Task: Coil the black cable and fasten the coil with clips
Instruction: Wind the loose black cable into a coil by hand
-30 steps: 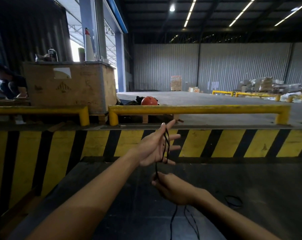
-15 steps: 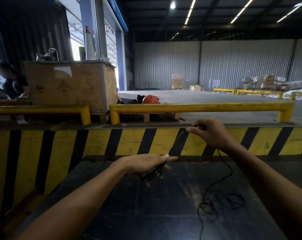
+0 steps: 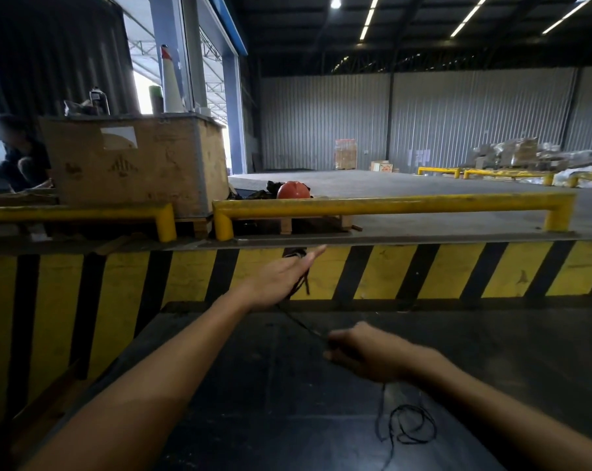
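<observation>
We reach out with our left hand (image 3: 281, 278), palm turned to the right and fingers stretched toward the striped wall (image 3: 389, 270) ahead. Several loops of the black cable (image 3: 301, 322) hang across that palm, running over the base of the fingers near the top and dropping out below the hand. The fingers are extended rather than curled, so the loops appear to be pinned by the thumb side, though we cannot tell exactly how they are gripped. From the bottom of those loops one taut strand slants down and to the right, toward us, into our right hand (image 3: 366, 353). That hand is blurred; it looks loosely closed around the strand, with the cable entering at the fingertips on its left side. Behind the right wrist the cable falls to the dark floor (image 3: 253, 385) and lies there in a small loose tangle of rings, near us and to the right. The two hands are apart, joined only by the straight run of cable. Beyond the striped wall a yellow rail (image 3: 389, 203) crosses the scene, with an orange helmet (image 3: 293, 191) behind it and a wooden crate (image 3: 134, 161) to the far left.
</observation>
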{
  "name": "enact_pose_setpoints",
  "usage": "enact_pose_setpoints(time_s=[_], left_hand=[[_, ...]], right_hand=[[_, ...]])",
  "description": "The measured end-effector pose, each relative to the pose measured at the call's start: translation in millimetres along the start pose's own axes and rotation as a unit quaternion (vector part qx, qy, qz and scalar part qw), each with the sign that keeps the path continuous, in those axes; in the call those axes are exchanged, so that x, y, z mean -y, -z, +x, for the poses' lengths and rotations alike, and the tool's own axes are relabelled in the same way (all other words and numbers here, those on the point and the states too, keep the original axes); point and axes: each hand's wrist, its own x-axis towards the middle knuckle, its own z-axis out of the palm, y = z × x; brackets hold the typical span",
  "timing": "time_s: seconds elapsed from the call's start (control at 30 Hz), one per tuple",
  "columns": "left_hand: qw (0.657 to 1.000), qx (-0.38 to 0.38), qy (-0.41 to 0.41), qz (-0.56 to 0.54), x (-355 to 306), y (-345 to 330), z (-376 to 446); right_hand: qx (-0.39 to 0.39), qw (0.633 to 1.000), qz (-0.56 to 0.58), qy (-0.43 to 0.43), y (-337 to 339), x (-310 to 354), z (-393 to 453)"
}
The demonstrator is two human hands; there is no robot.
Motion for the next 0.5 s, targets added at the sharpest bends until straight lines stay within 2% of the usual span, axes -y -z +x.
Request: enact_pose_setpoints(time_s=[0.07, 0.17, 0.27, 0.33, 0.37, 0.43, 0.5], left_hand=[[0.995, 0.050, 0.050, 0.067, 17.0, 2.6, -4.7], [0.972, 0.170, 0.138, 0.085, 24.2, -0.5, -20.4], [0.959, 0.248, 0.140, 0.004, 13.4, -13.8, -29.1], [0.942, 0.302, 0.117, -0.093, -3.7, -21.4, -30.0], [0.928, 0.319, 0.104, -0.160, -12.0, -24.5, -29.3], [0.900, 0.303, 0.058, -0.309, -29.3, -28.3, -25.7], [0.864, 0.226, 0.013, -0.449, -44.9, -25.7, -18.4]], right_hand=[[-0.022, 1.000, -0.006, 0.011, 30.5, -14.9, -3.3], [-0.136, 0.991, 0.000, 0.018, 72.2, -32.2, -10.6], [-0.291, 0.957, 0.019, 0.009, 87.8, -41.5, -8.6], [-0.385, 0.922, 0.045, 0.004, 84.0, -40.5, -0.9], [-0.409, 0.911, 0.062, -0.007, 77.9, -40.3, 3.8], [-0.380, 0.916, 0.129, -0.023, 56.2, -41.0, 13.9], [-0.281, 0.933, 0.220, -0.032, 22.0, -35.4, 19.5]])
